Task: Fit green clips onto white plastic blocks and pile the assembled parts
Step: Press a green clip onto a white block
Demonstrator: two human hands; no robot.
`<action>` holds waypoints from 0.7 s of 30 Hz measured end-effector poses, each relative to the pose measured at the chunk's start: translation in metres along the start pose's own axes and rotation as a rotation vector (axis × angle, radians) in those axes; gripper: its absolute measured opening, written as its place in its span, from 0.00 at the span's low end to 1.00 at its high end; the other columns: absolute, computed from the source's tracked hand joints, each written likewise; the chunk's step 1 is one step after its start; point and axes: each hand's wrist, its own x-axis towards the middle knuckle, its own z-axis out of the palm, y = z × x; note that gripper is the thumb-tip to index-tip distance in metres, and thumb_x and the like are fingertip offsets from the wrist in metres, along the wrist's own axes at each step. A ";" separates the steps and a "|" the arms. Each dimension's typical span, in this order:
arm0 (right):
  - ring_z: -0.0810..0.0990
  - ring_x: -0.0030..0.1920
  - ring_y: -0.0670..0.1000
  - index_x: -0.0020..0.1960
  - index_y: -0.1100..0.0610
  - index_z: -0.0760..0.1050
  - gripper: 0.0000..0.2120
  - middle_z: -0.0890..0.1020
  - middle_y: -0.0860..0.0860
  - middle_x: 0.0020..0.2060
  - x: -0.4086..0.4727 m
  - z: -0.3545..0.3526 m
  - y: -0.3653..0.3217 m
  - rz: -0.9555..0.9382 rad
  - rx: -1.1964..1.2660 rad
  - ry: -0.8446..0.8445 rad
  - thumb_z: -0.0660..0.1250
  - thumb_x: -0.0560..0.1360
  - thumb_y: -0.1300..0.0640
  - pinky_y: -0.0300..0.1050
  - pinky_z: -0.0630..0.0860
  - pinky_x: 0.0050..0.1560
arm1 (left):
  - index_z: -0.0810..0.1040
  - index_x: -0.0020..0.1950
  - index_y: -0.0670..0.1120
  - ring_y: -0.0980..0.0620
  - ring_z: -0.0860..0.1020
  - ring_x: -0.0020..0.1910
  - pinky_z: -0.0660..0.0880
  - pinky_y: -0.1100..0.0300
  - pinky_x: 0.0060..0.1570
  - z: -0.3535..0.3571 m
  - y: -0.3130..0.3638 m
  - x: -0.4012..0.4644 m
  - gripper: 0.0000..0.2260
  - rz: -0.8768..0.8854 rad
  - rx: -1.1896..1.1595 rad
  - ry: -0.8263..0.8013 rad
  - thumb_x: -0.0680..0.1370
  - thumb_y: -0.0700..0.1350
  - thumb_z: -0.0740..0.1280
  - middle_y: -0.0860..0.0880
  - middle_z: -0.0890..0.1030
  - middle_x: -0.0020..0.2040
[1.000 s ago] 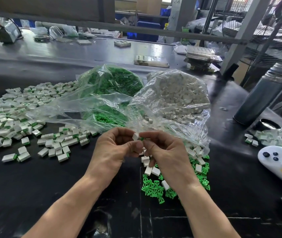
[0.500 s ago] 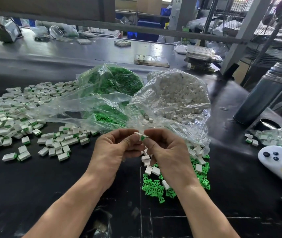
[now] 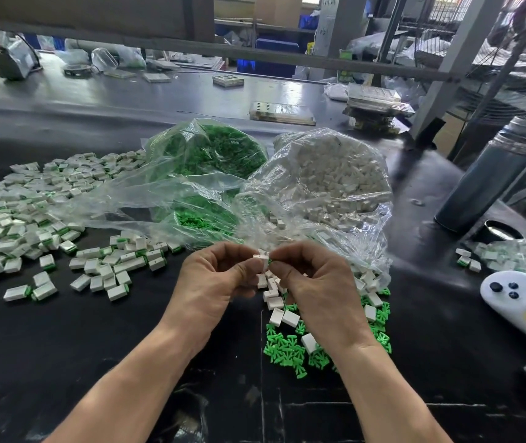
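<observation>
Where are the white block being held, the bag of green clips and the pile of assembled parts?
white block point(image 3: 261, 258), head view, its top face between the fingertips.
bag of green clips point(image 3: 213, 151), head view, the bulging upper part.
pile of assembled parts point(image 3: 15, 219), head view, middle of the heap.

Both forearms reach in from the near edge, left hand point(image 3: 213, 282) and right hand point(image 3: 316, 289) raised together, curled fingertips meeting in a pinch.
</observation>
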 end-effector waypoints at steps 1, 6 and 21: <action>0.83 0.39 0.41 0.45 0.47 0.85 0.09 0.87 0.44 0.39 0.000 -0.001 0.000 -0.002 -0.015 -0.008 0.76 0.76 0.61 0.36 0.76 0.42 | 0.85 0.45 0.44 0.53 0.82 0.35 0.80 0.62 0.33 -0.001 0.000 0.000 0.13 0.000 0.020 -0.005 0.64 0.46 0.79 0.46 0.85 0.38; 0.83 0.39 0.42 0.48 0.48 0.85 0.07 0.87 0.45 0.40 0.002 -0.001 0.001 0.020 -0.016 -0.018 0.76 0.76 0.60 0.36 0.78 0.40 | 0.87 0.47 0.45 0.54 0.81 0.35 0.79 0.64 0.34 -0.002 -0.003 0.001 0.05 0.020 0.102 -0.027 0.73 0.37 0.77 0.46 0.85 0.39; 0.83 0.39 0.45 0.46 0.48 0.84 0.07 0.85 0.43 0.38 0.002 -0.002 0.004 -0.001 -0.167 -0.055 0.73 0.79 0.60 0.49 0.84 0.42 | 0.87 0.45 0.45 0.57 0.81 0.33 0.76 0.69 0.33 -0.002 0.001 -0.003 0.04 0.081 0.213 -0.013 0.74 0.36 0.77 0.48 0.85 0.35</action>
